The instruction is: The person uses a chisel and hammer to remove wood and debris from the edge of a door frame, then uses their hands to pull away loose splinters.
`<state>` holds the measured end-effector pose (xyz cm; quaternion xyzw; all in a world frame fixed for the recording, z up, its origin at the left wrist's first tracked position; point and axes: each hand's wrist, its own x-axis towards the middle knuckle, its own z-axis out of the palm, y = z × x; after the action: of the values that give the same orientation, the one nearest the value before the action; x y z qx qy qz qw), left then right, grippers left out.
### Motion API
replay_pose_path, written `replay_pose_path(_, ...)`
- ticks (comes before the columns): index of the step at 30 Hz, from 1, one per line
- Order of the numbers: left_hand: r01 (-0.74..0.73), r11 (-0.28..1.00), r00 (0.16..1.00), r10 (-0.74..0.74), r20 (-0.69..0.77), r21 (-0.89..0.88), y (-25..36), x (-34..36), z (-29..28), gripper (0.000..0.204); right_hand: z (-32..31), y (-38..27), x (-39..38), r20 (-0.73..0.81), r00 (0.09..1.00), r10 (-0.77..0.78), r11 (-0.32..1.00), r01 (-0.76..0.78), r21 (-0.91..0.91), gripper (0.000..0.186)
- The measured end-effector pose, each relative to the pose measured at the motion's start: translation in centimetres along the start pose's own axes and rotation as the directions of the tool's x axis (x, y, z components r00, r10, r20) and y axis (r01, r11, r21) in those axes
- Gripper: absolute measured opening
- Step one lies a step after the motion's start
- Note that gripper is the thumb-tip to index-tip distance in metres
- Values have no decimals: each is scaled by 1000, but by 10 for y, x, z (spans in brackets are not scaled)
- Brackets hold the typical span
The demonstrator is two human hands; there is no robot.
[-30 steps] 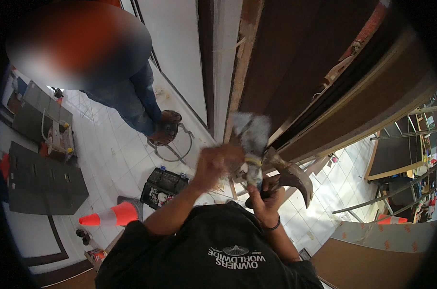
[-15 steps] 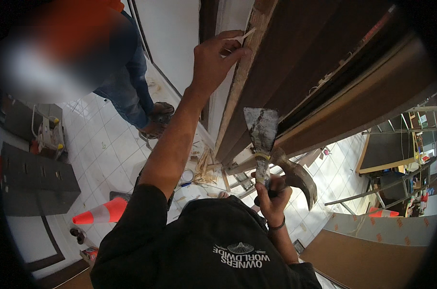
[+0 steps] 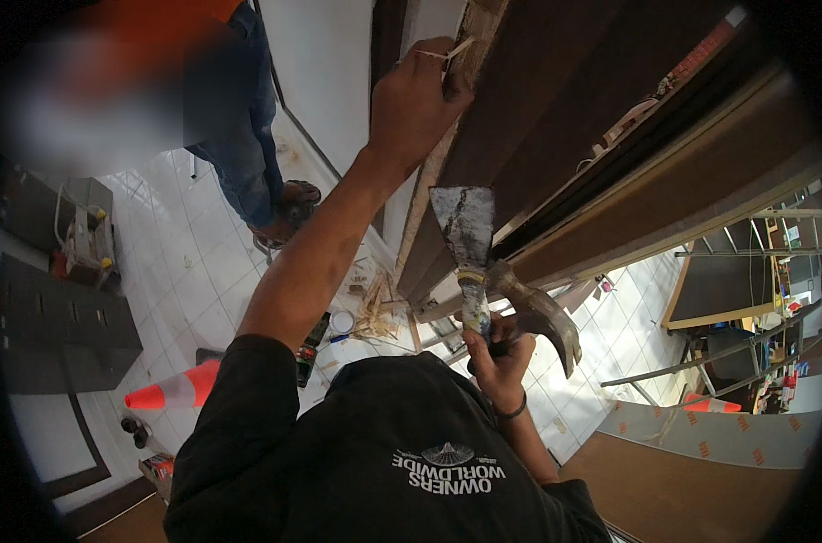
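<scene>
The scraper [image 3: 470, 249], paint-smeared, stands nearly upright at the frame's centre, its wide, stained grey blade uppermost. Just right, the worn metal hammer [image 3: 542, 312] curves its claw down rightward. At top centre a thin pale splinter [image 3: 462, 48] slants up rightward.

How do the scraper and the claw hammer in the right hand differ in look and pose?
The scraper has a flat, flared blade; the claw hammer has a thick, curved claw. The scraper's blade points up the picture, while the hammer's claw bends down to the right. The scraper's blade is streaked whitish; the hammer's head is plainer grey-brown. Both sit in the right hand.
</scene>
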<state>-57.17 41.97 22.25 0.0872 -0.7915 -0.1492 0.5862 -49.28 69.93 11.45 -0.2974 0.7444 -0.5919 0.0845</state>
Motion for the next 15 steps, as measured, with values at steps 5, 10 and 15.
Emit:
replay_pose_path(5, -19, 999, 1000, 19, 3, 26, -1, -6, 4, 47, -2, 14, -3, -6, 995, -99, 995, 99, 0, 31)
replay_pose_path(10, -116, 993, 992, 117, -57, 28, -12, -2, 1, 43, -15, 12, 0, 30, 998, -60, 993, 63, -100, 28)
replay_pose_path(15, 107, 961, 978, -55, 202, -254, -14, 2, -13, 29, -21, 37, -2, 14, 999, -40, 998, 39, 50, 27)
